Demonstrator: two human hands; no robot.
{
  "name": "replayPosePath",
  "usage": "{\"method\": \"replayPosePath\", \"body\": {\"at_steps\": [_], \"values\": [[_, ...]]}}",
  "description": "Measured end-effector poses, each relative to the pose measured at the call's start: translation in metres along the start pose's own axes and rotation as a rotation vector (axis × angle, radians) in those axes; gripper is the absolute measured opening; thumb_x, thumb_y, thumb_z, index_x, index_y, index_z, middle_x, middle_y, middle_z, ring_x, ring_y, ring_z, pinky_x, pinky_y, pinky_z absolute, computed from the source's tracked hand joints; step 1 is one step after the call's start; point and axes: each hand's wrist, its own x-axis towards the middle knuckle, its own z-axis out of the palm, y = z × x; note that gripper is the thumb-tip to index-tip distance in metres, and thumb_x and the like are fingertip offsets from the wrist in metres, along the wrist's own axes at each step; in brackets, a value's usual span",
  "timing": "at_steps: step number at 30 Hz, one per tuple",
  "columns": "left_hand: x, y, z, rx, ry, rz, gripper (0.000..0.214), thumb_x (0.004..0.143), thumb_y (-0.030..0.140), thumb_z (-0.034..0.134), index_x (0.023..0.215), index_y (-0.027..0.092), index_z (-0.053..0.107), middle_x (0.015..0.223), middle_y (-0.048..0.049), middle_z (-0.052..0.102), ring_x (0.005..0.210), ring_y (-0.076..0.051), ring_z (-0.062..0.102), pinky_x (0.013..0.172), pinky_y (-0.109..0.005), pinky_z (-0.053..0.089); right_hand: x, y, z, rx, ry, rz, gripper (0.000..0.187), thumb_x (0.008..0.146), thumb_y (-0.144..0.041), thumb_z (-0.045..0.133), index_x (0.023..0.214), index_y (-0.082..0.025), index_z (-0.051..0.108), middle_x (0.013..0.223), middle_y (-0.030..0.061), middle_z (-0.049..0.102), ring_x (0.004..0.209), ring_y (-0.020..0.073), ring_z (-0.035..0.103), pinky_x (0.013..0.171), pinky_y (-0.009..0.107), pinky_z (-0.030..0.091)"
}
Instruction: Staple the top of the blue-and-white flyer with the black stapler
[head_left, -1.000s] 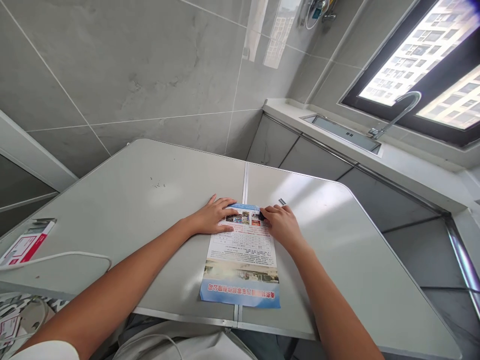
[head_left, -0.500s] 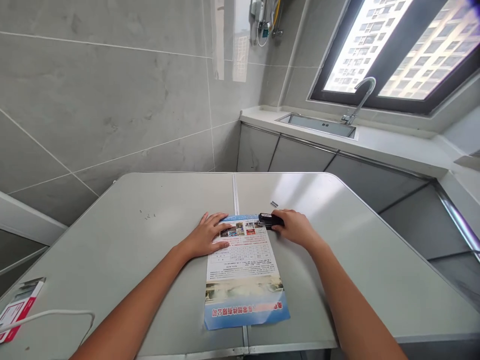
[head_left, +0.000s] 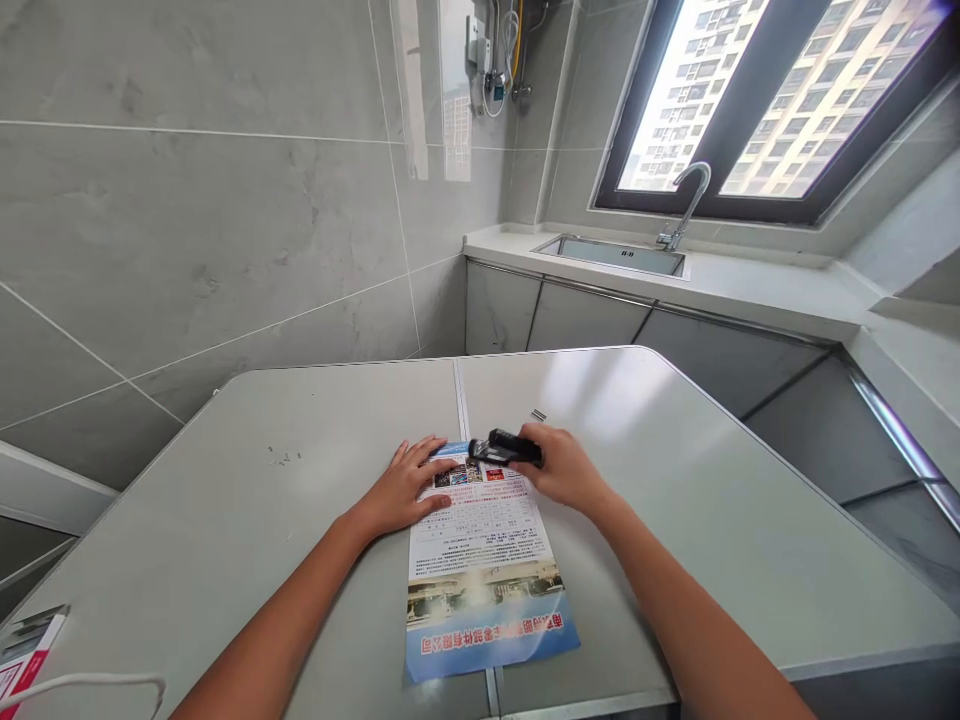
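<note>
A printed flyer point(head_left: 480, 560) with a blue band and pictures lies flat on the folding table point(head_left: 315, 640), across its centre seam. My left hand point(head_left: 411, 485) rests on the flyer's upper left part, fingers spread, palm side down. My right hand point(head_left: 562, 462) grips a black stapler point(head_left: 506, 447) over the flyer's top part. The stapler points left, its front end close to my left fingertips. Whether its jaws touch the paper I cannot tell. Just beyond my right hand lie short strips of staples point(head_left: 538, 414).
Several loose staples point(head_left: 285, 457) are scattered on the table's left half. A red and white packet point(head_left: 30, 665) and a white cable point(head_left: 90, 680) sit at the near left edge. Behind stand a counter with a sink point(head_left: 611, 254) and a tiled wall point(head_left: 225, 220).
My right hand has moved the stapler left, from the flyer's upper right edge to over its top pictures. My left hand stays on the paper. The camera view has shifted slightly.
</note>
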Motion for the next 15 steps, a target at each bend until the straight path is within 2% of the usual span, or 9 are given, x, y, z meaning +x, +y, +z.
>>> {"method": "replayPosePath", "body": {"at_steps": [3,7,11,15], "values": [[0.0,-0.002,-0.002,-0.031,0.121,-0.028,0.04,0.106,0.045,0.048,0.141,0.031,0.059,0.165,-0.0085,0.039,0.155,-0.033,0.031,0.126,-0.064,0.021,-0.007,-0.027,0.016,0.128,-0.175,-0.11,0.022,0.079,-0.025,0.077,0.091,-0.022,0.059,0.091,0.001,0.067,0.081,0.0183,0.058,0.069,0.027,0.036],[0.001,-0.005,-0.002,-0.105,0.255,-0.082,0.034,0.109,0.038,0.04,0.131,0.027,0.062,0.154,-0.01,0.049,0.144,-0.028,0.045,0.12,-0.053,0.037,-0.013,-0.044,0.03,0.114,-0.317,-0.214,0.025,0.075,-0.026,0.079,0.087,-0.021,0.058,0.091,0.0022,0.068,0.082,0.0192,0.058,0.071,0.027,0.035],[0.002,-0.007,0.002,-0.123,0.265,-0.101,0.03,0.108,0.038,0.043,0.126,0.028,0.064,0.149,-0.0098,0.052,0.138,-0.029,0.05,0.117,-0.052,0.04,-0.011,-0.035,0.03,0.101,-0.429,-0.264,0.029,0.07,-0.025,0.079,0.087,-0.021,0.057,0.089,0.0007,0.066,0.078,0.0172,0.055,0.067,0.026,0.033],[0.002,-0.008,0.004,-0.137,0.253,-0.111,0.029,0.107,0.038,0.045,0.124,0.029,0.066,0.149,-0.0091,0.051,0.138,-0.03,0.049,0.116,-0.053,0.041,-0.004,-0.005,0.014,0.09,-0.611,-0.265,0.031,0.069,-0.026,0.079,0.091,-0.021,0.058,0.088,-0.0016,0.063,0.074,0.015,0.051,0.065,0.025,0.034]]}}
